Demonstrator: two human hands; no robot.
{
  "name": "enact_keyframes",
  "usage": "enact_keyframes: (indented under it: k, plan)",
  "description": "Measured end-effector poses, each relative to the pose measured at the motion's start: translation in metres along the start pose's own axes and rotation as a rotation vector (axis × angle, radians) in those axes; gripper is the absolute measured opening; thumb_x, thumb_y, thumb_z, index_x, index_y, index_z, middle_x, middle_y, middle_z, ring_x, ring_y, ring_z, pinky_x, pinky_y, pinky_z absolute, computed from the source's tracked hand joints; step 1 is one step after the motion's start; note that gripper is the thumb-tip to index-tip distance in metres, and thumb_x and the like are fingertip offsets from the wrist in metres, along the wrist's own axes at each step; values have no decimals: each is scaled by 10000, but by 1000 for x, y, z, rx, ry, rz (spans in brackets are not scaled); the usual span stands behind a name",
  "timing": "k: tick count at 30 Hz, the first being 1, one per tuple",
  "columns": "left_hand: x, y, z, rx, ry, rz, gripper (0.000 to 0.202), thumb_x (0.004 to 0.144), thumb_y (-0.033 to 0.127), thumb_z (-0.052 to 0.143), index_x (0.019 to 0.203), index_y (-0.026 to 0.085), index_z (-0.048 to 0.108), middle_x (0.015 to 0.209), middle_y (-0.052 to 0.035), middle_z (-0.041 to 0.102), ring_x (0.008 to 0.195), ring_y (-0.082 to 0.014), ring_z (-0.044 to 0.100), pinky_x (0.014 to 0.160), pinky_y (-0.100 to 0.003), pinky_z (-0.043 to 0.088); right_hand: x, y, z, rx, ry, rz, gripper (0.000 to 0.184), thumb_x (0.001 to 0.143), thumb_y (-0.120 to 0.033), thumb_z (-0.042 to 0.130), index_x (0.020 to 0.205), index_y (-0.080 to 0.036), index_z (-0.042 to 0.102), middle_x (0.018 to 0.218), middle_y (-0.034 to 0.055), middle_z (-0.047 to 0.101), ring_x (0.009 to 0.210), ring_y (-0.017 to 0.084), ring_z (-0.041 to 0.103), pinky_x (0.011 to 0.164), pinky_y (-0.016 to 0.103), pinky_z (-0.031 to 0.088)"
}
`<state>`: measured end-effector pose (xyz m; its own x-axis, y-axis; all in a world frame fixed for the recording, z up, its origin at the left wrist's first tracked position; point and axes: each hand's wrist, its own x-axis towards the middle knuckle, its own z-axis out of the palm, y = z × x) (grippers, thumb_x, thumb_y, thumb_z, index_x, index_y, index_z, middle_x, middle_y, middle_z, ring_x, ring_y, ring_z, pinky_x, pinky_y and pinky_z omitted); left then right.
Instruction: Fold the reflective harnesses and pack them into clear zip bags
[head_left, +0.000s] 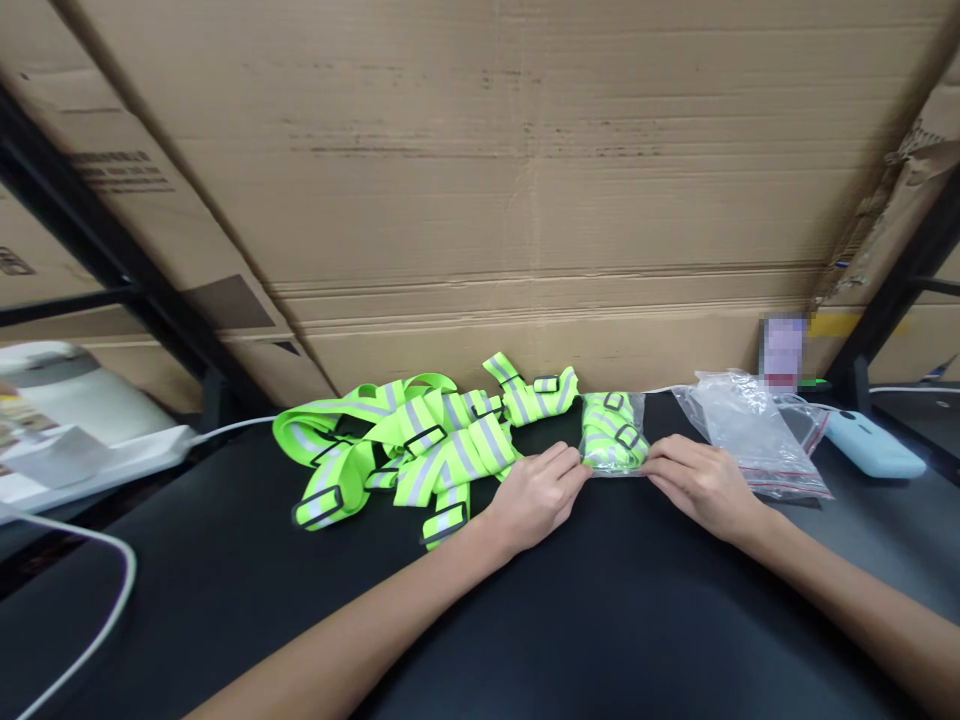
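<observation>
I reached inward from both sides over the black table, knuckles up. My left hand pinched the near left corner of a clear bag, my right hand its near right corner; the bag, a bright green strap bundled inside, lay between them.

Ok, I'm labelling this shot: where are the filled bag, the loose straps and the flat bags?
Filled bag (pixel 637 408), head view: clear upper right corner.
Loose straps (pixel 457 455), head view: pile's middle.
Flat bags (pixel 761 432), head view: stack's middle.
</observation>
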<state>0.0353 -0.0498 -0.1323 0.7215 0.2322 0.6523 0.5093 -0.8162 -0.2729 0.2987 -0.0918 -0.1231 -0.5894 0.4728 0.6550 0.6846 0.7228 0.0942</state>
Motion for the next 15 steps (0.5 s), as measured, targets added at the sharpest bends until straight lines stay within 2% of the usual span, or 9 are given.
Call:
enact_keyframes:
  k: [4, 8, 10, 15]
  plan:
    - [3, 3, -3, 27, 5, -5, 253, 999, 124, 486, 794, 160, 630, 689, -8, 564, 661, -148, 531, 511, -270, 372, 1, 1, -3, -9, -4, -20, 274, 1030, -145, 480, 908, -138, 725, 736, 55, 637, 675, 167, 598, 571, 283, 469]
    - [8, 10, -7, 38, -5, 5, 144, 988, 137, 519, 986, 166, 660, 793, -19, 639, 747, -171, 569, 604, -288, 439, 3, -1, -4, -2, -1, -24, 275, 1026, -138, 485, 901, -141, 730, 720, 49, 620, 667, 162, 577, 569, 281, 453]
    - [11, 12, -7, 29, 0, 27, 137, 989, 149, 528, 1027, 163, 659, 822, -26, 655, 758, -178, 574, 629, -303, 451, 4, -3, -3, -4, -7, -19, 276, 1026, -142, 481, 901, -146, 727, 743, 56, 634, 689, 165, 585, 591, 282, 469]
    - [11, 12, -2, 3, 29, 58, 196, 1013, 126, 483, 948, 143, 667, 748, -29, 627, 703, -171, 563, 625, -306, 435, 6, -12, 1, -8, -27, 2, 249, 1021, -161, 480, 941, -161, 717, 824, 65, 666, 746, 176, 603, 648, 295, 510]
